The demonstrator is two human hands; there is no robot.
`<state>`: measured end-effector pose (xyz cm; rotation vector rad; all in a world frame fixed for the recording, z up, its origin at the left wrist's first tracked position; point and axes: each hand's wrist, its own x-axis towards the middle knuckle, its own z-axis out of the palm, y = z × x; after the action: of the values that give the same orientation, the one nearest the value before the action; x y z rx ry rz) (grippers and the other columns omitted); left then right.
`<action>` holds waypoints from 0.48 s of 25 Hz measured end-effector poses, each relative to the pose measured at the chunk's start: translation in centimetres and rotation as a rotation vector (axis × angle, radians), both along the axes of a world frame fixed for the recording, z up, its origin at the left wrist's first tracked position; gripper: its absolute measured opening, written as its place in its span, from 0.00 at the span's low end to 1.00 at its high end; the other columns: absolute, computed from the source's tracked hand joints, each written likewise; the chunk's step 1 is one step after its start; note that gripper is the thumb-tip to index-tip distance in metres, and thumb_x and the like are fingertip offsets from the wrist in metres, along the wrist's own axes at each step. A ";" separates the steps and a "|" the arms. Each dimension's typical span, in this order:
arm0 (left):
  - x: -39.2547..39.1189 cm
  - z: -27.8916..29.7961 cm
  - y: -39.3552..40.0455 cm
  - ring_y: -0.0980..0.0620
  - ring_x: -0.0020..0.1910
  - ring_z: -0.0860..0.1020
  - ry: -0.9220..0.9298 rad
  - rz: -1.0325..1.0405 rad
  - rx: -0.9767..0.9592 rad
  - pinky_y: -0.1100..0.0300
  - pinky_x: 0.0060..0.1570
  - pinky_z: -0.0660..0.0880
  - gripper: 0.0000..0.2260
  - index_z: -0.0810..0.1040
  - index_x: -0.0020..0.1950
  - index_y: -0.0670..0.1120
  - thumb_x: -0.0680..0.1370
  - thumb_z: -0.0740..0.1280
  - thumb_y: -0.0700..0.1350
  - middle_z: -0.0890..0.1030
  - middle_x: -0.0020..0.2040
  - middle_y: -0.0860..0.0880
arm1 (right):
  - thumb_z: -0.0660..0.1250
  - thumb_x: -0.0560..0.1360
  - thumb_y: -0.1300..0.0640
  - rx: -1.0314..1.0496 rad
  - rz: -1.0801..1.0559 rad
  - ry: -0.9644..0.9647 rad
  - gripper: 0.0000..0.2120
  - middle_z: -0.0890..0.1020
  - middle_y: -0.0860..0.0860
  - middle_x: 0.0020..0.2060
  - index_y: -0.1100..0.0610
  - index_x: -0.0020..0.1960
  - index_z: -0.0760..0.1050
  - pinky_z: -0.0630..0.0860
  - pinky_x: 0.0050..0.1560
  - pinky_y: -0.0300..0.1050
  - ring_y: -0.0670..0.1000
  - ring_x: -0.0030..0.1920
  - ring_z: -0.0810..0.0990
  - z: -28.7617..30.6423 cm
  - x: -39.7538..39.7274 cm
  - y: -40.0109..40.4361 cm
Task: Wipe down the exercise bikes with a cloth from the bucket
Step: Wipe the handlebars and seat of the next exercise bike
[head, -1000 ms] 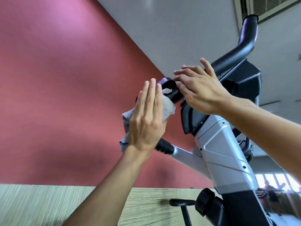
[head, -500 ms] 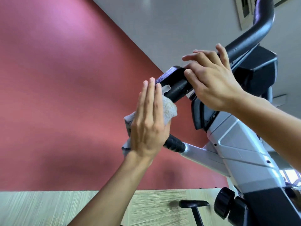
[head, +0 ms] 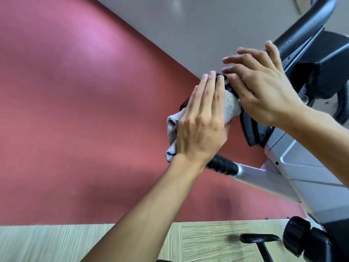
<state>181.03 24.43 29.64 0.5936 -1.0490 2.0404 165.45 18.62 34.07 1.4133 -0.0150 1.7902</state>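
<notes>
An exercise bike (head: 302,173) with a silver post and black handlebars fills the right side. My left hand (head: 202,121) lies flat with fingers straight and presses a grey cloth (head: 231,106) against the near black handlebar end. Part of the cloth hangs out below the palm. My right hand (head: 260,91) rests over the same handlebar just to the right, fingers curled on it, touching the cloth's edge. A lower black grip (head: 222,164) juts out under my left wrist. The bucket is out of view.
A red wall (head: 75,110) stands behind the bike, with a grey ceiling (head: 188,25) above it. Pale wood-grain panelling (head: 56,242) runs along the bottom. A black knob (head: 296,237) and a small black lever (head: 260,238) sit low on the bike frame.
The view has moved closer to the bike. My left hand slid the cloth up along the handlebar end toward my right hand, which stayed on the bar.
</notes>
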 end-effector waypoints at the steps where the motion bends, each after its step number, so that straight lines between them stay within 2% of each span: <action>1: 0.1 0.0 0.0 0.40 0.78 0.66 -0.004 0.006 -0.004 0.48 0.75 0.65 0.30 0.66 0.77 0.34 0.74 0.65 0.35 0.68 0.77 0.37 | 0.49 0.85 0.50 -0.001 0.005 0.004 0.22 0.76 0.50 0.70 0.58 0.64 0.78 0.38 0.77 0.46 0.53 0.76 0.64 0.0 -0.2 0.0; 5: 1.5 -1.8 -0.5 0.41 0.78 0.65 -0.026 0.021 -0.047 0.47 0.74 0.67 0.31 0.67 0.76 0.34 0.72 0.66 0.30 0.67 0.77 0.36 | 0.49 0.85 0.49 -0.016 0.014 0.049 0.23 0.76 0.51 0.70 0.58 0.65 0.78 0.41 0.79 0.50 0.53 0.77 0.63 -0.3 -0.9 -0.3; 12: 0.0 -0.4 0.4 0.41 0.77 0.67 -0.010 -0.006 0.015 0.49 0.74 0.67 0.31 0.68 0.75 0.33 0.71 0.63 0.35 0.69 0.76 0.36 | 0.51 0.85 0.51 -0.071 0.057 -0.009 0.21 0.78 0.51 0.67 0.59 0.63 0.79 0.42 0.79 0.49 0.54 0.75 0.65 -0.3 0.0 -0.9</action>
<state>181.05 24.83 29.26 0.5873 -1.0711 2.0338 165.48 17.72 33.81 1.3679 0.0836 1.8256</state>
